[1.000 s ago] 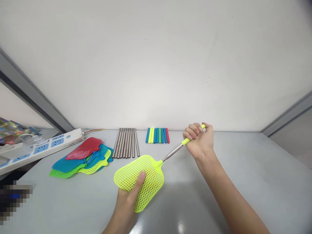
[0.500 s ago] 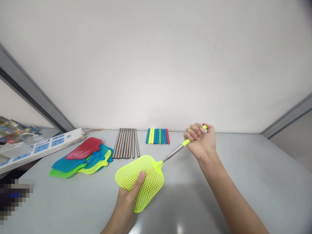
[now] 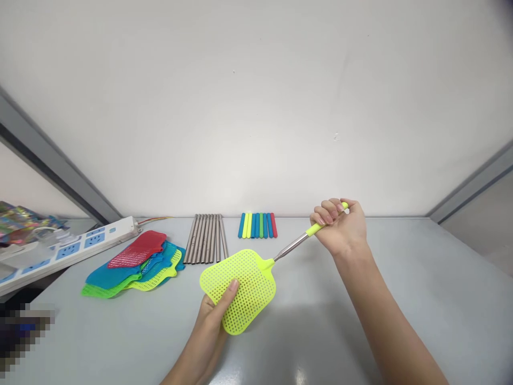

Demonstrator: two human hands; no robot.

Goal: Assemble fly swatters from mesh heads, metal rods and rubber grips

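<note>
A yellow fly swatter (image 3: 250, 289) is held above the table between my two hands, its metal rod slanting up to the right. My left hand (image 3: 214, 323) grips the perforated head, thumb on top and the other fingers hidden beneath. My right hand (image 3: 340, 224) has its fingers wrapped round the yellow handle sleeve (image 3: 315, 229) at the far end, palm turned up. Behind the swatter head lies a row of several metal rods (image 3: 204, 240). Several coloured handle sleeves (image 3: 256, 225), blue, yellow, green and red, lie side by side further right.
On the left is a pile of swatter heads (image 3: 134, 262) in red, blue, green and yellow. A white power strip (image 3: 100, 235) with plugs runs along the left edge, near shiny packaging (image 3: 24, 219). A white wall (image 3: 256, 107) rises behind the grey table (image 3: 420, 283).
Both hands and the swatter have shifted slightly right, with the right hand a little higher. The grips on the head and handle are unchanged. The camera view has moved slightly.
</note>
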